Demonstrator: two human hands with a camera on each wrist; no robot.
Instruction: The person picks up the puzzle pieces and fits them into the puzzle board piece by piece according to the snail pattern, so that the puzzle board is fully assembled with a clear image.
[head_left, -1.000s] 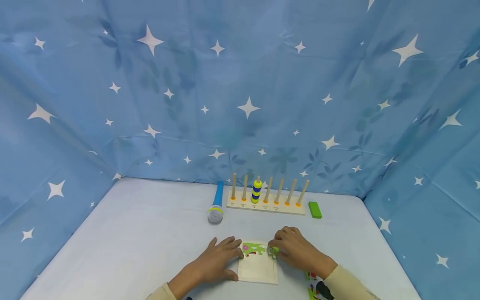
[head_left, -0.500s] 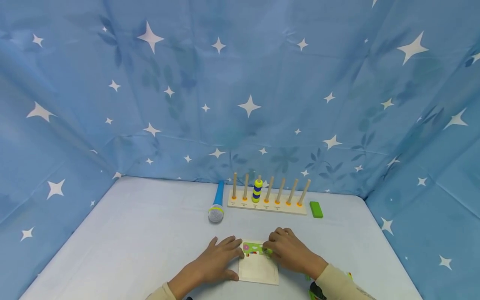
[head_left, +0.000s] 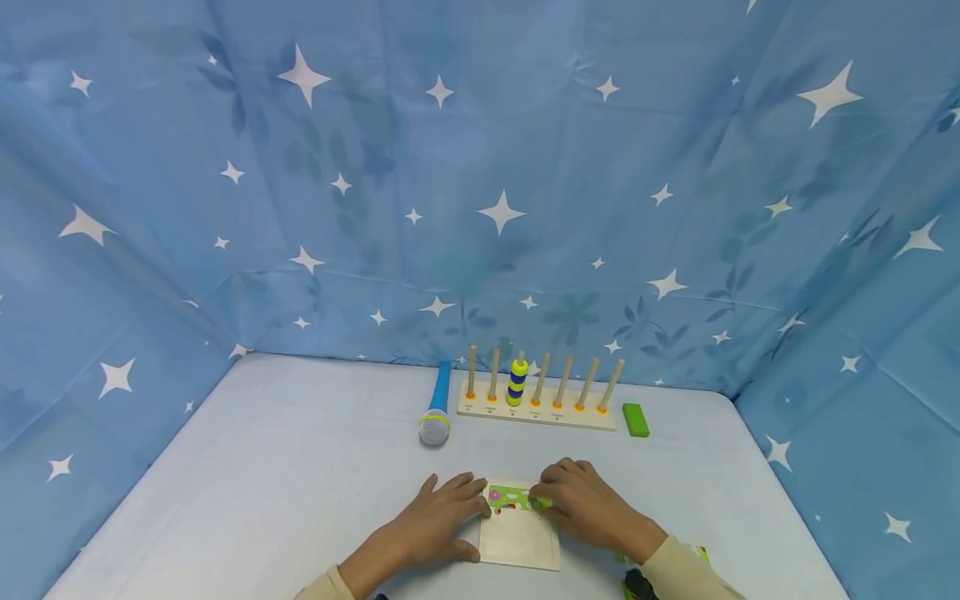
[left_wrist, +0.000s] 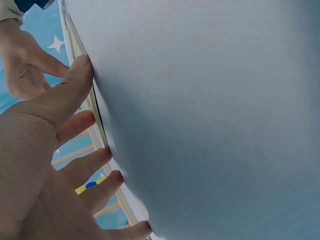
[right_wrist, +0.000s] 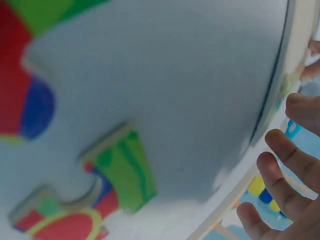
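Head view: left hand [head_left: 435,527], fingers spread, touches the left edge of the wooden board [head_left: 519,540], near on the table [head_left: 300,450]; right hand [head_left: 583,505] covers the far-right end of green puzzle pieces [head_left: 510,497] in it, grip unclear.

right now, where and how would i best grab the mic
Probably by its blue handle, from above and the left: the mic lies with its handle pointing away, and the rack sits close on the right. The slim handle should suit curled fingers better than the round, silver head.
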